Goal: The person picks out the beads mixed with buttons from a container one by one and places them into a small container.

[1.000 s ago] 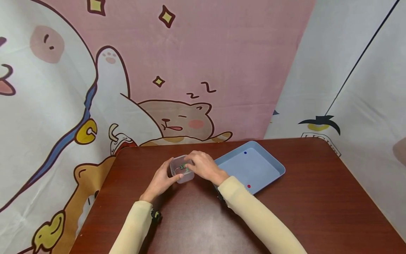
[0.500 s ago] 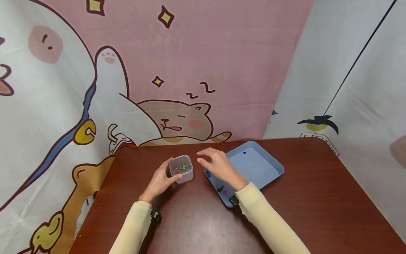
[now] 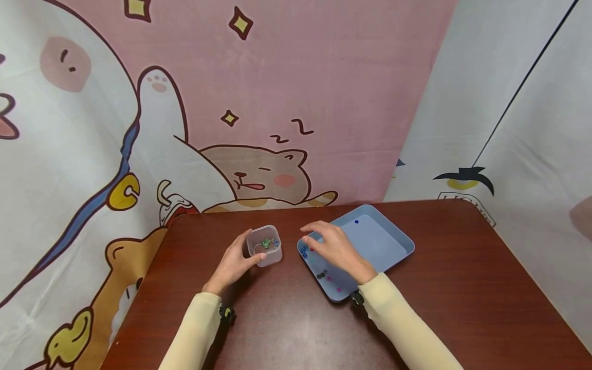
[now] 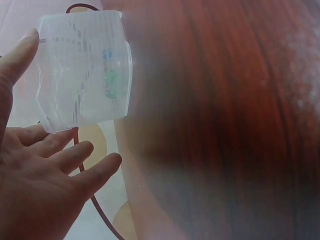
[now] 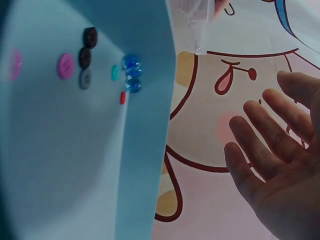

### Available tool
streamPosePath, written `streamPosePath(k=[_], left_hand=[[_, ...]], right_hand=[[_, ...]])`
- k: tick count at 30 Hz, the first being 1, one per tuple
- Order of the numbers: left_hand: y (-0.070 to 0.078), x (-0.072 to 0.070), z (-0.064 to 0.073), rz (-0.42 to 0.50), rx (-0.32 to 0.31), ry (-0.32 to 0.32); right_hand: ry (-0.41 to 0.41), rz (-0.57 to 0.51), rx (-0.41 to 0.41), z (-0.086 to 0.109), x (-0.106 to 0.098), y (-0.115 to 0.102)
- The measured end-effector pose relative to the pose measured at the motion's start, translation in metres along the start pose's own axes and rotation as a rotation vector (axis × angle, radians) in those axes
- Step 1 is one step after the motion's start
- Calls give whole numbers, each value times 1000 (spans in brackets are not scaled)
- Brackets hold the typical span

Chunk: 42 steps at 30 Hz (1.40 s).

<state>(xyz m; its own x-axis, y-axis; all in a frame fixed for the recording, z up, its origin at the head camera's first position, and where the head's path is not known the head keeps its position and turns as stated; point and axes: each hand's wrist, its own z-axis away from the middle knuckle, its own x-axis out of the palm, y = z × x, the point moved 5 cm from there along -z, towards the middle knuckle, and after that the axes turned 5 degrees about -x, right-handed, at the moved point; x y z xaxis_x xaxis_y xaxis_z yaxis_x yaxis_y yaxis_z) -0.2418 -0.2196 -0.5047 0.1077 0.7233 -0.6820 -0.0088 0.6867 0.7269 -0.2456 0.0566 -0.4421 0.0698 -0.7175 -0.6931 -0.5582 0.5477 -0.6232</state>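
Note:
My left hand (image 3: 233,264) grips a small clear plastic container (image 3: 273,258) between thumb and fingers, near the back left of the table. Green and blue glassy pieces (image 3: 266,243) lie inside it. Over the left side of a blue tray (image 3: 376,249) hovers my right hand (image 3: 335,247), its fingers loosely bent and nothing visible in them. In the right wrist view, blue marbles (image 5: 132,73) sit in the tray's corner. Near them are black buttons (image 5: 85,57), a grey button (image 5: 85,79), pink buttons (image 5: 65,66), and small teal (image 5: 115,72) and red (image 5: 123,97) pieces.
A single dark blue piece (image 3: 356,222) lies by the tray's far corner. Both tray and container stand on a brown wooden table (image 3: 287,318). Behind its back edge hangs a pink and white cartoon cloth (image 3: 351,103).
My right hand has drawn out of the container and moved right, over the tray. The left hand keeps its grip on the container, which has barely moved.

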Motion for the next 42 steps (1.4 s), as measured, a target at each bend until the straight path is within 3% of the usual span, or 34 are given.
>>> streamPosePath(k=[12,29,36,42], left_hand=[[2,-1,0,8,8,0],[1,-1,-1,12,3,-3],[-1,-1,-2,8,7,-4],[-2,0,-2,0,12,-4]], right_hand=[[-21,50,-19,6,2,12],[-306,94,24,12,33,35],[-364,18,68,14,40,41],[-383,37,48,12,47,44]])
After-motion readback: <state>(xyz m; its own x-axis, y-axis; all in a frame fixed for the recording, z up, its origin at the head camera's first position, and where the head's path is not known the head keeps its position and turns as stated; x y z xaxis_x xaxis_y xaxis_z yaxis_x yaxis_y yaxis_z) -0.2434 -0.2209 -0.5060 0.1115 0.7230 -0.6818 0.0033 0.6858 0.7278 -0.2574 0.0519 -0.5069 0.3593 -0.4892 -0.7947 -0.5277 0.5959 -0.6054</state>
